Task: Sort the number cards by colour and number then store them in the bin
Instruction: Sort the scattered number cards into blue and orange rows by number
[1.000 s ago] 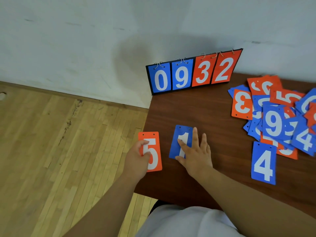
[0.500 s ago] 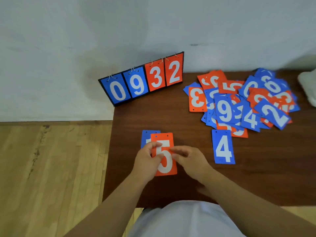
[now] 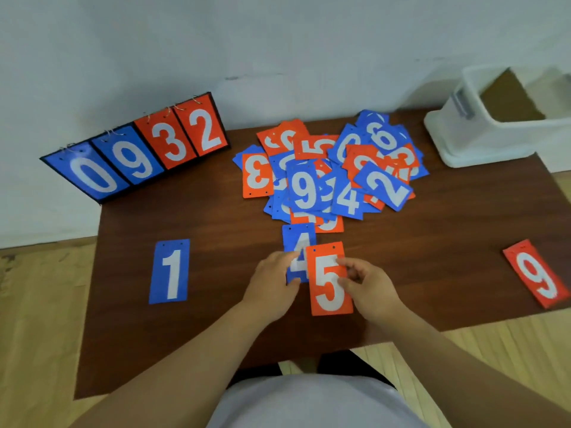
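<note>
Number cards (image 3: 327,174) lie heaped upper centre on the worktop (image 3: 216,304) as we sort: right grip (image 3: 367,282) pinches the orange 5 (image 3: 327,282), left grip (image 3: 272,282) clasps the blue 4 (image 3: 298,239), mid-frame; next we should lay each by colour

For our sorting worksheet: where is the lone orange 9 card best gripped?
Probably the orange 9 card's near short end, pinched from the table's front edge: it lies flat, apart from the pile, that end almost at the edge.
</note>
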A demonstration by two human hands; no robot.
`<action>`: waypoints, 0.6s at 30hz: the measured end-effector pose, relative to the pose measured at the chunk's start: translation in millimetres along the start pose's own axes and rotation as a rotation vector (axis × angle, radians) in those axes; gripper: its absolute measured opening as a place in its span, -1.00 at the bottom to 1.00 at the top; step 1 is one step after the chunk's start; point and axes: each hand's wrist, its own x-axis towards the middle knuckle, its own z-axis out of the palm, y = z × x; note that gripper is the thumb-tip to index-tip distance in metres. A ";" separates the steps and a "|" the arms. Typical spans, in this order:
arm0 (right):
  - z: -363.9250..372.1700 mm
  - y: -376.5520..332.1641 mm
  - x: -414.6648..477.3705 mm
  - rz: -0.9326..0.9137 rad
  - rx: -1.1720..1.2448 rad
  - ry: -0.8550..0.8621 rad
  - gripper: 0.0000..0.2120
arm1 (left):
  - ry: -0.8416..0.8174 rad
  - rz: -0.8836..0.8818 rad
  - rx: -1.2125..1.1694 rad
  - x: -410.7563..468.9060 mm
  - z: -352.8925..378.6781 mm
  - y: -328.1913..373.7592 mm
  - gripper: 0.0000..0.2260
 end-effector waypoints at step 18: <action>-44.4 69.2 6.9 -0.355 -0.994 -0.302 -0.43 | -0.037 -0.147 0.525 -15.5 65.3 11.2 -0.39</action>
